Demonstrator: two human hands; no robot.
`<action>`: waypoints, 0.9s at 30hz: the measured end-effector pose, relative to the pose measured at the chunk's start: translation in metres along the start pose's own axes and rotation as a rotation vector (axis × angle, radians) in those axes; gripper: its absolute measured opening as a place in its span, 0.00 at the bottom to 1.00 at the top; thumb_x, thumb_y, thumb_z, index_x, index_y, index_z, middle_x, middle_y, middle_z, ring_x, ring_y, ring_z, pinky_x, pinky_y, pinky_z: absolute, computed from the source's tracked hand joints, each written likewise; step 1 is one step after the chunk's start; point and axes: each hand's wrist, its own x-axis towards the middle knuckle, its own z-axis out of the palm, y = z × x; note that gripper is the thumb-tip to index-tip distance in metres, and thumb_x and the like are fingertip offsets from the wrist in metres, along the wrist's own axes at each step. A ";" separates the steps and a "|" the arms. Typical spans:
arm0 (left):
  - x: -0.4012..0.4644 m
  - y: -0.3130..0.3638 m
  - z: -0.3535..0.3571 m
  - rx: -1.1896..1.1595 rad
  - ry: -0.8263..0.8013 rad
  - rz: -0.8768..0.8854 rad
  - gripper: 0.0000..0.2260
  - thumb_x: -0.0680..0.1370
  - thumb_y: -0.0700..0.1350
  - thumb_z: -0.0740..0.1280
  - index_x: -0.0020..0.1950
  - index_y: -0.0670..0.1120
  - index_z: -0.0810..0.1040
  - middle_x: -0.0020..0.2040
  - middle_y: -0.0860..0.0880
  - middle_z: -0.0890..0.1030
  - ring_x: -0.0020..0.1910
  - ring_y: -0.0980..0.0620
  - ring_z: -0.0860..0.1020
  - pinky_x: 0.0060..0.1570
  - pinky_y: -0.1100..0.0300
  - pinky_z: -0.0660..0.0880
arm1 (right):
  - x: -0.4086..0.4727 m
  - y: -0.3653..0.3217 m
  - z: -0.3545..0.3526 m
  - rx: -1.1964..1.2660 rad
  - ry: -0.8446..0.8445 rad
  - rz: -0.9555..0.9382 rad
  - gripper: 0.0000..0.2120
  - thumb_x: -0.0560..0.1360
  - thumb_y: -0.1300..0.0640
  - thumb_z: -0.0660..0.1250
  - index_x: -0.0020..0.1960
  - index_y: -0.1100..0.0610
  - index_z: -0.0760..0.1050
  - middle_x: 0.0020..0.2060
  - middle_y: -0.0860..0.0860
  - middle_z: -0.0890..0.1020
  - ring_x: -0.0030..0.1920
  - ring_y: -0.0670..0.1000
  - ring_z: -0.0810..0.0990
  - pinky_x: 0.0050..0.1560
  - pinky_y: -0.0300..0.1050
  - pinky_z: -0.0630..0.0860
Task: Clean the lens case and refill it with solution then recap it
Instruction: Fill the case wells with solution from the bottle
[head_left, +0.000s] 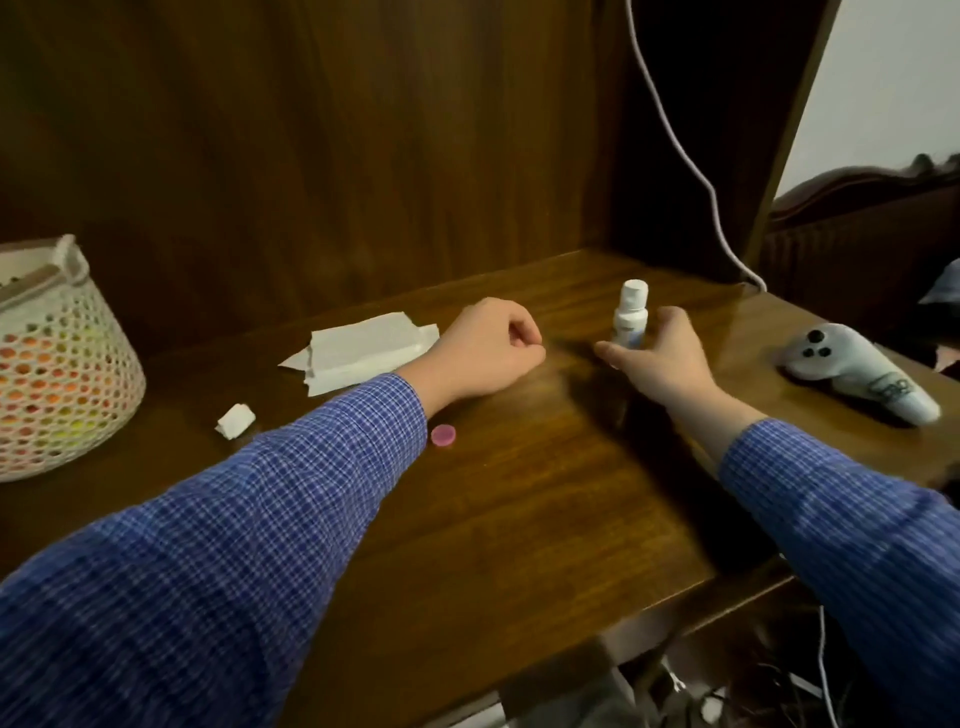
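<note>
**Right hand at the bottle, left hand fisted on the table**

On the wooden table (519, 493), the right hand (660, 364) reaches toward a small white bottle (631, 319) standing upright at about one o'clock; its fingers are spread loosely beside the bottle's base, whether touching it cannot be told. The left hand (483, 348) rests at twelve o'clock with fingers curled into a fist; whether it holds anything cannot be told. A pink cap (443, 435) lies by the left sleeve. Folded tissue (358, 351) sits at eleven o'clock, a crumpled scrap (235, 421) nearer ten. A mesh basket (57, 374) stands at nine, a white controller (857, 371) at three.
</note>
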 end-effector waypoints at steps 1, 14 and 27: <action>0.002 0.002 0.002 -0.009 0.005 0.005 0.05 0.80 0.44 0.70 0.54 0.48 0.84 0.44 0.54 0.81 0.41 0.58 0.79 0.36 0.70 0.71 | 0.003 -0.001 0.003 -0.037 -0.001 -0.027 0.36 0.76 0.53 0.76 0.77 0.59 0.64 0.72 0.57 0.74 0.71 0.59 0.74 0.68 0.55 0.73; -0.061 -0.001 -0.050 -0.078 0.188 0.083 0.12 0.85 0.50 0.64 0.67 0.54 0.80 0.56 0.63 0.80 0.54 0.69 0.77 0.46 0.80 0.71 | -0.079 -0.048 0.051 0.094 -0.563 -0.471 0.15 0.79 0.51 0.72 0.64 0.51 0.78 0.53 0.46 0.85 0.49 0.44 0.85 0.46 0.37 0.78; -0.176 -0.048 -0.119 0.089 0.399 -0.105 0.13 0.85 0.51 0.62 0.56 0.50 0.85 0.46 0.55 0.80 0.37 0.60 0.78 0.32 0.72 0.67 | -0.156 -0.083 0.134 0.145 -0.816 -0.653 0.11 0.85 0.46 0.61 0.63 0.49 0.70 0.46 0.48 0.83 0.43 0.47 0.83 0.45 0.46 0.82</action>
